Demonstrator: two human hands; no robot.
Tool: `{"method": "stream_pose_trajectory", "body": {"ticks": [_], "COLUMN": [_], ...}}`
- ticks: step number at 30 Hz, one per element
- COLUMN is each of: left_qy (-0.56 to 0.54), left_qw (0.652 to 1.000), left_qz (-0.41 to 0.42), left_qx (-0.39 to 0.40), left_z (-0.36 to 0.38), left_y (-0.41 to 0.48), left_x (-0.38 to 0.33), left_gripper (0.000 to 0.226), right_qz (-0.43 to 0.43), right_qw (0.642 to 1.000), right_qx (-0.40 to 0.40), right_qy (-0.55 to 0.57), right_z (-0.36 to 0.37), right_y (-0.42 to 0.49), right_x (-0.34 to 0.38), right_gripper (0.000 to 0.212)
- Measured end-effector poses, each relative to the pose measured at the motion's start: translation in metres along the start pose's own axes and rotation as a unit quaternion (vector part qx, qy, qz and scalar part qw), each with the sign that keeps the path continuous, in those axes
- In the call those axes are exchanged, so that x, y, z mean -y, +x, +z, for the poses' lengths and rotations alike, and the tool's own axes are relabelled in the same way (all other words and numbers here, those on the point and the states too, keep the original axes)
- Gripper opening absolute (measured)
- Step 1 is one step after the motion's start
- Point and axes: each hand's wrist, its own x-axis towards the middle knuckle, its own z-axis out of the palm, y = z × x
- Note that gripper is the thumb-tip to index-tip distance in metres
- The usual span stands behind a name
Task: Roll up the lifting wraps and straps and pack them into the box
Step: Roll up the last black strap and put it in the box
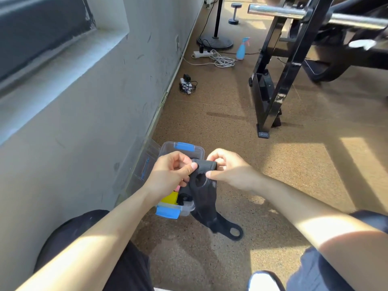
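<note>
Setting: gym / weights rm.

Evidence:
- Chrome barbell (279,11) far ahead-right of right hand (228,171), lying across black steel rack (287,66). Rack feet stand on floor (220,106), ahead-right of same hand.
- Small dumbbell (234,12) upright, far ahead.
- Floor: speckled brown matting w/ faint tile seams, all round both hands.
- Pale blue spray bottle (241,49) just left of rack.
- White power strip (200,53) + coiled cable, and round stand base (215,42), well ahead of left hand (172,173), nr scuffed grey wall (105,101).
- Window recess (42,28) up-left of left hand.
- Black lifting wrap (206,166) pinched in both hands.
</note>
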Motion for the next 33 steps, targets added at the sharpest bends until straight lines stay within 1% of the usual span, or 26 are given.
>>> {"method": "stream_pose_trajectory", "body": {"ticks": [2, 3, 5, 7, 9, 12, 15, 17, 19, 21, 24, 26, 28, 30, 31, 33], "left_qy": [0.004, 0.007, 0.027, 0.061, 0.058, 0.013, 0.004, -0.002, -0.005, -0.022, -0.050, -0.053, -0.048, -0.039, -0.034, -0.030], "left_qw": [1.000, 0.999, 0.995, 0.991, 0.991, 0.989, 0.993, 0.995, 0.997, 0.998, 0.998, 0.998, 0.997, 0.995, 0.996, 0.997], "left_qz": [0.025, 0.040, 0.063, 0.073, 0.073, 0.082, 0.075, 0.063, 0.050, 0.039, 0.023, 0.028, 0.032, 0.042, 0.047, 0.049], "left_qx": [-0.001, 0.017, 0.068, 0.093, 0.098, 0.121, 0.096, 0.075, 0.060, 0.035, 0.009, 0.021, 0.056, 0.077, 0.074, 0.054], "left_z": [-0.002, -0.003, -0.005, -0.009, -0.013, -0.013, -0.008, -0.005, -0.003, -0.001, 0.002, 0.002, 0.001, 0.000, -0.001, -0.001], "left_y": [-0.003, -0.006, -0.011, -0.013, -0.016, -0.028, -0.045, -0.055, -0.064, -0.073, -0.083, -0.090, -0.097, -0.101, -0.101, -0.098], "left_x": [-0.002, -0.003, -0.004, -0.002, -0.006, -0.014, -0.020, -0.020, -0.021, -0.021, -0.018, -0.019, -0.021, -0.024, -0.024, -0.023], "left_gripper": [0.017, 0.022, 0.035, 0.040, 0.036, 0.028, 0.024, 0.019, 0.017, 0.017, 0.024, 0.024, 0.020, 0.028, 0.031, 0.027], "right_qz": [0.012, 0.018, 0.024, 0.028, 0.037, 0.047, 0.051, 0.047, 0.027, 0.005, -0.029, -0.038, -0.038, -0.039, -0.039, -0.042], "right_qw": [1.000, 0.999, 0.998, 0.997, 0.995, 0.990, 0.985, 0.983, 0.980, 0.975, 0.977, 0.978, 0.977, 0.978, 0.979, 0.982], "right_qx": [0.019, 0.027, 0.031, 0.034, 0.050, 0.078, 0.107, 0.113, 0.098, 0.077, 0.025, -0.009, -0.038, -0.060, -0.064, -0.064], "right_qy": [-0.003, 0.009, 0.044, 0.070, 0.082, 0.105, 0.123, 0.137, 0.169, 0.207, 0.209, 0.207, 0.204, 0.195, 0.190, 0.175], "right_z": [0.002, 0.003, 0.006, 0.005, 0.003, 0.001, 0.006, 0.012, 0.018, 0.024, 0.035, 0.042, 0.046, 0.048, 0.048, 0.048], "right_y": [-0.003, -0.005, -0.009, -0.014, -0.021, -0.032, -0.044, -0.055, -0.065, -0.074, -0.082, -0.085, -0.087, -0.087, -0.086, -0.085], "right_x": [-0.001, -0.002, -0.003, -0.001, 0.004, 0.013, 0.017, 0.018, 0.024, 0.030, 0.033, 0.030, 0.026, 0.025, 0.024, 0.023], "right_gripper": [0.015, 0.013, 0.015, 0.018, 0.020, 0.027, 0.036, 0.038, 0.035, 0.036, 0.029, 0.025, 0.024, 0.024, 0.023, 0.021]}}
